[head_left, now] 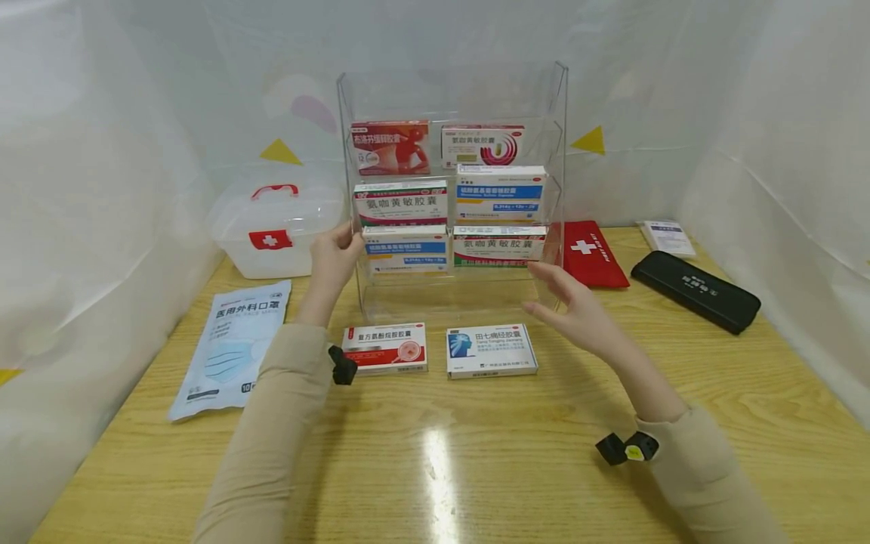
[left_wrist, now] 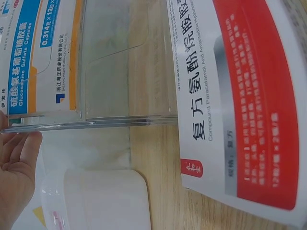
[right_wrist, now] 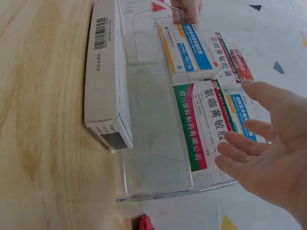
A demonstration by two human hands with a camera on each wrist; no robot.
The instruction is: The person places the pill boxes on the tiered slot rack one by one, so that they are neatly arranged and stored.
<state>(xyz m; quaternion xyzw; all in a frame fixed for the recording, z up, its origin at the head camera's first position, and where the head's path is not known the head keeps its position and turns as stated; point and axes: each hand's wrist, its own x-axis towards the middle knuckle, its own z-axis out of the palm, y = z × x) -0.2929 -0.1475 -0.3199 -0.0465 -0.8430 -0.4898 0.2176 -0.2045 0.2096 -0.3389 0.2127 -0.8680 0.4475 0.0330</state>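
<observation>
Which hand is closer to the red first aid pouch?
Right. The right hand hovers open just in front of the red first aid pouch; the left hand holds the clear rack's far side.

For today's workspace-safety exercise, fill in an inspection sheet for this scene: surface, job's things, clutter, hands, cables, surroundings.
Surface: wooden table, glare spot near the front.
Job's things: clear acrylic rack holding six medicine boxes; two medicine boxes lying flat in front of it.
Clutter: mask packet, first-aid box, red pouch, black case.
Hands: left hand touches the rack's left edge; right hand open beside its right edge.
Cables: nothing seen.
Surroundings: white sheeting.
</observation>
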